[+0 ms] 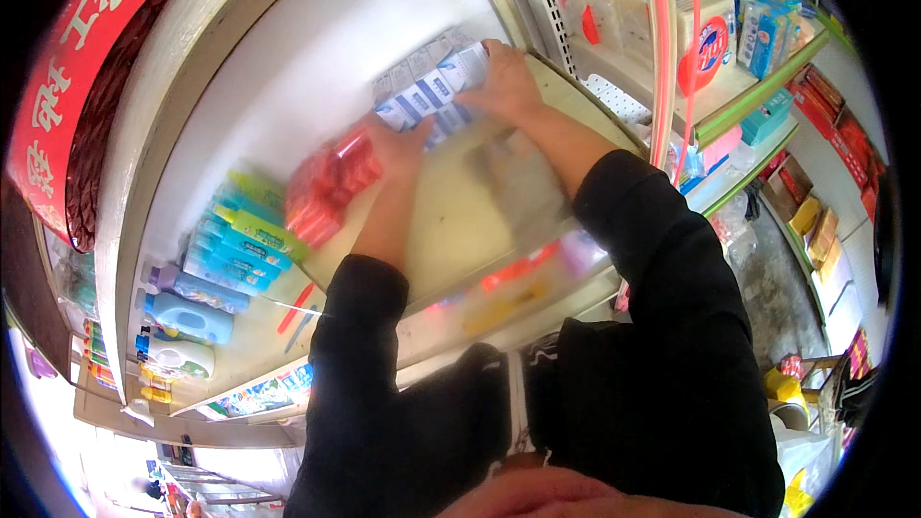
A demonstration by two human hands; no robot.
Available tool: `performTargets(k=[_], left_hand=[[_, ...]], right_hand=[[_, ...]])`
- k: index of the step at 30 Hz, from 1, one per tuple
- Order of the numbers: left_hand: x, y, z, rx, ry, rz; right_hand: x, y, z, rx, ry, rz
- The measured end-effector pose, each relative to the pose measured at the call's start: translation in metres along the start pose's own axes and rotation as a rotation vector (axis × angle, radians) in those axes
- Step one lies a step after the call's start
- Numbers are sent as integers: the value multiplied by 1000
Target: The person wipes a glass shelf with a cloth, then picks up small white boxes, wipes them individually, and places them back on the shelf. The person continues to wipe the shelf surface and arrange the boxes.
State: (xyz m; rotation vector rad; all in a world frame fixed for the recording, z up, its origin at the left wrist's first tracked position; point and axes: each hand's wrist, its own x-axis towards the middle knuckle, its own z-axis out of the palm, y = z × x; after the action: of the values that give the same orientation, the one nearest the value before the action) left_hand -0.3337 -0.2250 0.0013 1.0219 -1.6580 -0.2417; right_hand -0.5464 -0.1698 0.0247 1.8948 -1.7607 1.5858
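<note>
A stack of small white-and-blue cartons (419, 97) stands against the white back wall of a pale yellow shelf (446, 219). My right hand (509, 83) grips its right end, with fingers over the end carton and thumb at the front. At the left end, my left hand (394, 147) has its thumb on the front of the cartons; its fingertips are partly hidden behind it. Close by that hand lie red plastic-wrapped packs (327, 191). A blurred grey-brown patch (519, 176) shows near my right forearm; I cannot tell what it is.
Teal and green bottles (248, 237), a blue jug (191, 318) and a white jug (176, 357) line the left side. To the right, wrapped white packs (633, 7) fill a green-edged shelf. Pink cords (665, 50) hang before it. Coloured packages (525, 273) occupy a lower shelf.
</note>
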Motion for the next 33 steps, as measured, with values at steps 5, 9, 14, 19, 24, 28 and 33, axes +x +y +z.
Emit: performTargets(k=[5,9,14,19,24,28,33], left_hand=[[-3,0,8,-25,40,46],[-4,0,13,-94,73,-8],[-3,7,6,-234,38,-61],[1,11,-16,-336,-95,-210],[6,2,-21,-132,-102,-244],[3,-3,-14,-259,-45,-172],[8,-29,-12,-189,-84,-66]], right_hand=[[-2,-1,2,48,30,23],[-1,-1,7,12,59,42],[1,-2,7,13,42,26],[2,1,3,29,58,58],[4,6,10,-18,10,99],[1,9,18,39,97,71],[3,5,9,48,36,125]])
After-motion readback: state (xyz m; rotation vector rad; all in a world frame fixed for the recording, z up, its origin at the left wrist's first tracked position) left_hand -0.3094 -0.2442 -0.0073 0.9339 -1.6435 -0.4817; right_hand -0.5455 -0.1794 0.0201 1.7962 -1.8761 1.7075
